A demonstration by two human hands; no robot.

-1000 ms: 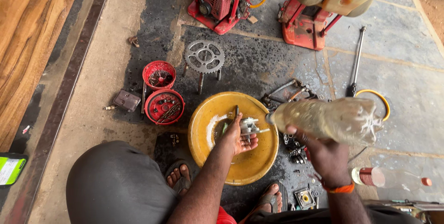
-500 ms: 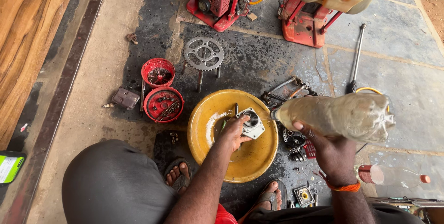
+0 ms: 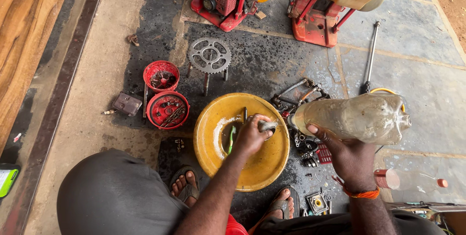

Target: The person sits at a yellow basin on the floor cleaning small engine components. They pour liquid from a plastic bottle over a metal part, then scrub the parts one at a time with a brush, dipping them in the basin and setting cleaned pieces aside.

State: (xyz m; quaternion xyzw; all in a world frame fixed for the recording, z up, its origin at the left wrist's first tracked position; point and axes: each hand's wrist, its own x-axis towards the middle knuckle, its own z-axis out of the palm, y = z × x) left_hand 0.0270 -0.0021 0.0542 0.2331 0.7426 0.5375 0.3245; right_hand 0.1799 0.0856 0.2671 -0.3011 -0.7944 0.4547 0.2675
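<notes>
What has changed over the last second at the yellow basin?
The left hand turned over, closing palm-down on the small metal part it earlier showed face-up, low in the yellow basin. The right hand tipped the plastic bottle flatter, neck toward the part. Sprocket and red cups stayed put.

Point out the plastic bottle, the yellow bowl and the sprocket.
plastic bottle (image 3: pixel 354 117), head view, middle of its side
yellow bowl (image 3: pixel 209 118), head view, left rim
sprocket (image 3: pixel 209 55), head view, its hub

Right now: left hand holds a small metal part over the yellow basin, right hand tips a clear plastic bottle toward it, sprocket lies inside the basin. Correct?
Not quite. In the head view the sprocket lies on the floor beyond the yellow basin, not inside it. The rest holds: left hand holds a small metal part over the basin, right hand tips the clear plastic bottle toward it.
</notes>
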